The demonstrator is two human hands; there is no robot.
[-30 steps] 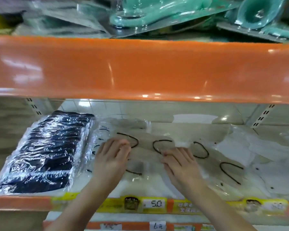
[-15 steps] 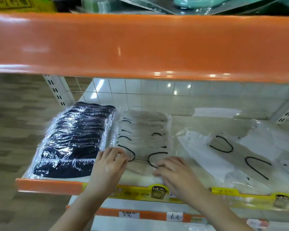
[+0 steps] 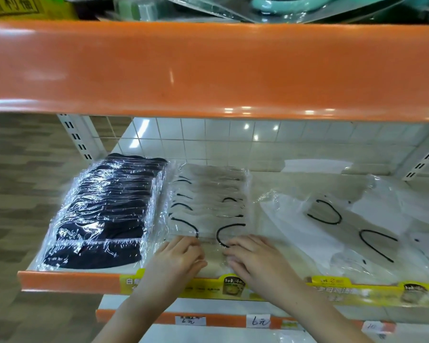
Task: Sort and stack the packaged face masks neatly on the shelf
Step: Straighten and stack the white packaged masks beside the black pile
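Shelf: the middle orange-edged shelf [image 3: 69, 278] carried all the packaged masks.
Dark stack: a wrapped stack of dark masks [image 3: 104, 214] lay at the shelf's left end.
Pale stack: the overlapped row of pale masks [image 3: 208, 199] with black ear loops lay just beside it, touching its right edge.
Loose packets: further loose mask packets [image 3: 344, 224] lay scattered to the right, unsorted.
Left hand: the left hand [image 3: 177, 258] rested flat on the pale stack's front packet, grip wide, fingers extended.
Right hand: the right hand [image 3: 253, 258] pressed the same front edge, grip likewise wide, holding nothing.
Handling: the packets appeared light, limp and slippery in film; they were probably best squared by their edges with flat palms.
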